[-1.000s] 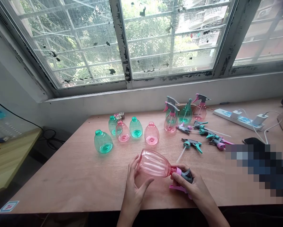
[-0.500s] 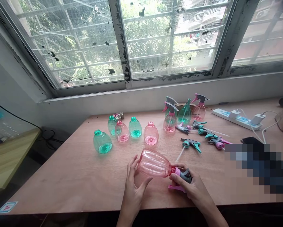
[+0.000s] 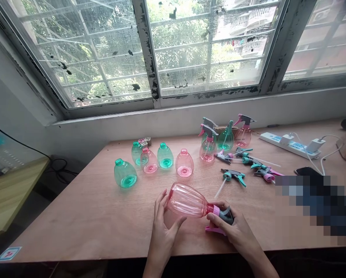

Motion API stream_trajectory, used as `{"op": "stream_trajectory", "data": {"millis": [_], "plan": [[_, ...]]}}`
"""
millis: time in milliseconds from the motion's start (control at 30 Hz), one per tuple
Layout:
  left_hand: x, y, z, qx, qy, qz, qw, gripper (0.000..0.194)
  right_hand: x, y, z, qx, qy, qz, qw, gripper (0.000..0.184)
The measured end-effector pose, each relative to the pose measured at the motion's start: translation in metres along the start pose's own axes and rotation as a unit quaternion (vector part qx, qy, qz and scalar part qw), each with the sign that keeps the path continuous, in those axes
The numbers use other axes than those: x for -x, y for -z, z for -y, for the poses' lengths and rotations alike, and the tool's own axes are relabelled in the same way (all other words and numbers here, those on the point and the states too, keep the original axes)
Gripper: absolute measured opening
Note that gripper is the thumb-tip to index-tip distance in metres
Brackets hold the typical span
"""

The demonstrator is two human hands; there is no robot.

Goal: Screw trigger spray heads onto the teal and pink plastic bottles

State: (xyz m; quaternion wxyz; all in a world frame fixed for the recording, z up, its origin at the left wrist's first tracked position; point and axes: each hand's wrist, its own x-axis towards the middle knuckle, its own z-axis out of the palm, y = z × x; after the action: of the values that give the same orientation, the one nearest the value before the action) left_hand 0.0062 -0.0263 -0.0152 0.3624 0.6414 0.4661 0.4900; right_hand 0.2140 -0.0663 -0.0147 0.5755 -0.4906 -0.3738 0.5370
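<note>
A clear pink spray bottle [image 3: 187, 200] lies on its side in the air above the table, its base to the left. My right hand [image 3: 233, 227] grips it by the pink collar and grey spray head [image 3: 225, 215]; the pink trigger [image 3: 215, 230] points toward me. My left hand [image 3: 164, 227] is cupped at the base with fingers and thumb apart, the fingers at the base's edge. Whether they press on it I cannot tell. Beyond stand headless bottles: a pink bottle [image 3: 184, 164], a green bottle [image 3: 125, 174] and several others.
Loose spray heads [image 3: 233, 176] with tubes lie right of centre. Behind them stand several bottles with heads on, among them a pink one [image 3: 208, 148]. A power strip [image 3: 290, 146] with white plugs and a dark phone [image 3: 308, 172] are at the right. The window wall bounds the table's back.
The pink bottle has shifted very slightly left, its base closer to my left fingers. Both hands stay almost where they were.
</note>
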Motion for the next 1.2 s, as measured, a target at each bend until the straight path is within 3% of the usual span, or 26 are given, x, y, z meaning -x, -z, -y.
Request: {"op": "stream_trajectory", "data": {"millis": [200,333,567,700,833,1000,1200], "plan": [[0.0007,-0.0005,-0.0007,0.019,0.028,-0.009,0.999,0.062,0.001,-0.0032,-0.0002,0.016,0.014,-0.005,1.0,0.043],[0.0004,-0.0014,-0.0009,0.014,0.01,-0.004,1.0,0.057,0.0008,-0.0026,-0.0005,0.011,0.009,-0.01,1.0,0.045],[0.0045,-0.0014,-0.0052,0.029,0.021,0.024,0.999,0.079,0.0012,-0.0007,-0.0003,0.048,0.029,0.019,0.998,0.037],[0.0036,-0.0015,-0.0052,0.042,0.042,0.008,0.998,0.072,0.0027,-0.0012,0.0021,0.065,0.036,0.029,0.997,0.034],[0.0022,-0.0021,-0.0021,0.026,0.001,0.006,1.0,0.069,0.0023,0.0001,0.0032,0.07,0.026,0.009,0.997,0.036],[0.0036,-0.0023,-0.0032,0.021,0.023,0.017,0.999,0.085,0.0036,-0.0024,0.0045,0.056,0.02,0.016,0.998,0.039],[0.0026,-0.0023,-0.0057,0.043,0.031,0.015,0.998,0.067,0.0028,-0.0019,0.0028,0.037,0.017,0.022,0.999,0.039]]}}
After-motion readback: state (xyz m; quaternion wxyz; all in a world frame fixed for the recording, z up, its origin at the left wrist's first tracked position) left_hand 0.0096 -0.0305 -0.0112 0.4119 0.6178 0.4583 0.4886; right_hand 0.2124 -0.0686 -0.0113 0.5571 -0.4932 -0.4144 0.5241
